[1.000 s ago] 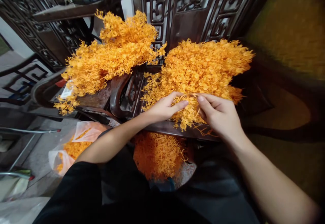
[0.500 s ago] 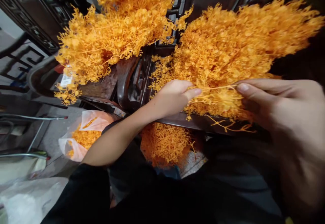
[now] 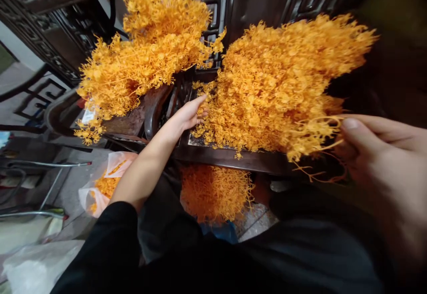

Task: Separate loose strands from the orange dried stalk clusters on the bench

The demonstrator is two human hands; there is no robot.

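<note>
My right hand pinches the end of an orange plastic flower stem between thumb and fingers, at the right side of a big heap. My left hand, fingers apart, reaches to small loose orange plastic flowers at the heap's left edge; whether it touches them I cannot tell. The big heap of orange plastic flower sprays lies on a dark wooden bench. Thin bare orange branching stems hang below my right hand, blurred.
A second heap of orange flower sprays covers a carved wooden chair at the left. Below the bench, orange stems fill a container with blue showing. A translucent bag of orange pieces stands on the floor, near metal tubes.
My left hand has let go of the stem and moved left to the heap's edge. My right hand still holds its stem, slightly farther right. The view has shifted.
</note>
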